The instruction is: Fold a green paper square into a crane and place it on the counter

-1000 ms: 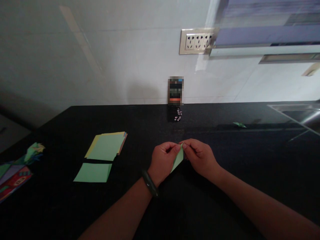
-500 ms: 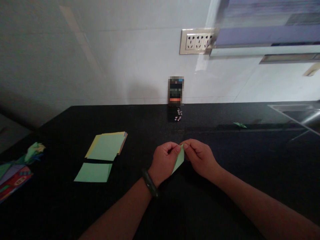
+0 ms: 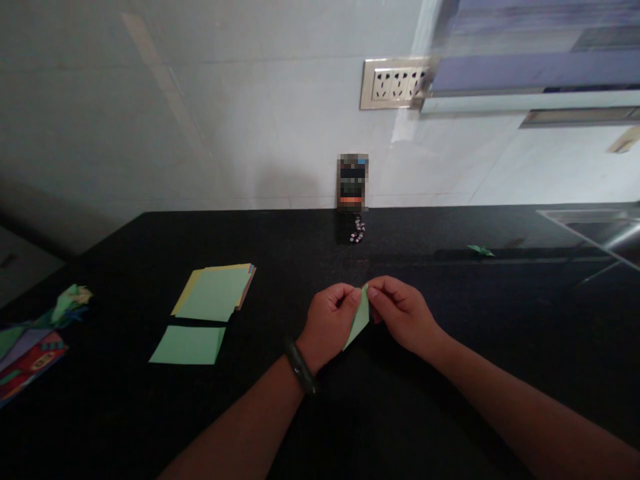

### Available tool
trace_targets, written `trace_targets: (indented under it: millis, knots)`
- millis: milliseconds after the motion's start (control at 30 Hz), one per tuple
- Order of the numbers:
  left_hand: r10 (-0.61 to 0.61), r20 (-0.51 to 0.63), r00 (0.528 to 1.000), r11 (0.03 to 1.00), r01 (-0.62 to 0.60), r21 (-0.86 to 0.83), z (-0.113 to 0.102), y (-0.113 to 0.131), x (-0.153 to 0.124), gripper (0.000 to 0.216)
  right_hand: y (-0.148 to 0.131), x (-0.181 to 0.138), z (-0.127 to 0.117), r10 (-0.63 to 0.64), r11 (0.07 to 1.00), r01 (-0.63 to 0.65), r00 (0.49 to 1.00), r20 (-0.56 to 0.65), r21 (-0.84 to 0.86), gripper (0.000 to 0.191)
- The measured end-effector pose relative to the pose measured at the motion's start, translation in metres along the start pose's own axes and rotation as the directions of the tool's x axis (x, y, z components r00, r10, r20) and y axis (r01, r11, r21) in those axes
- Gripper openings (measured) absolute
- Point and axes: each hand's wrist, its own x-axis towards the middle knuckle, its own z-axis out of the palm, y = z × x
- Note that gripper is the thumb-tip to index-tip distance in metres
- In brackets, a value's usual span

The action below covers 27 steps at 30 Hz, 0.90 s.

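A small folded piece of light green paper (image 3: 359, 320) is held up between my two hands over the black countertop. My left hand (image 3: 331, 321) is closed on its left side, thumb and fingers pinching near the top corner. At that same pointed top, my right hand (image 3: 400, 310) pinches the paper's edge between thumb and finger. The fingers behind the paper are partly hidden. To the left lies a stack of coloured square paper (image 3: 213, 293), light green on top with yellow edges showing. Just in front of it rests a light green folded sheet (image 3: 189, 345).
A phone-like device (image 3: 353, 183), blurred out, leans on the wall with a beaded strap (image 3: 358, 231) below. A small green folded paper piece (image 3: 481, 251) lies at right, near a metal-edged sink (image 3: 575, 217). Crumpled paper (image 3: 70, 305) and a red packet (image 3: 37, 360) sit far left.
Hardly anything differs. My right thumb and fingers have shifted slightly at the paper's top corner, and a little more of its green surface shows. The grip of my left hand looks the same.
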Motion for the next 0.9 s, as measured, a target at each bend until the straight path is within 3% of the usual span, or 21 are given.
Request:
trace_targets:
  millis: [233, 367, 567, 800, 900]
  knots:
    - [0.054, 0.015, 0.998, 0.997, -0.055, 0.047, -0.0005, 0.0, 0.0006, 0.023, 0.001, 0.0011, 0.0001, -0.012, 0.997, 0.009, 0.999, -0.043, -0.071, 0.013]
    - [0.07, 0.027, 0.997, 0.994, -0.072, 0.078, -0.0007, 0.0006, 0.0006, 0.022, 0.0, 0.0011, -0.001, -0.015, 0.995, 0.012, 0.999, -0.031, -0.095, 0.018]
    - [0.042, 0.014, 0.999, 0.997, -0.043, 0.066, -0.0004, 0.0012, 0.0, 0.021, -0.0017, 0.0029, 0.0, 0.087, 0.994, -0.087, 0.996, -0.007, 0.063, 0.029]
    - [0.035, 0.009, 0.999, 0.997, -0.036, 0.064, 0.0005, 0.0006, -0.0002, 0.02, -0.0019, 0.0038, 0.0022, 0.131, 0.985, -0.125, 0.991, -0.037, 0.118, 0.017]
    - [-0.007, 0.065, 0.998, 0.999, 0.009, -0.039, 0.0022, -0.0025, 0.0003, 0.014, -0.0026, 0.0043, 0.0003, 0.179, 0.977, -0.17, 0.982, -0.057, 0.132, 0.019]
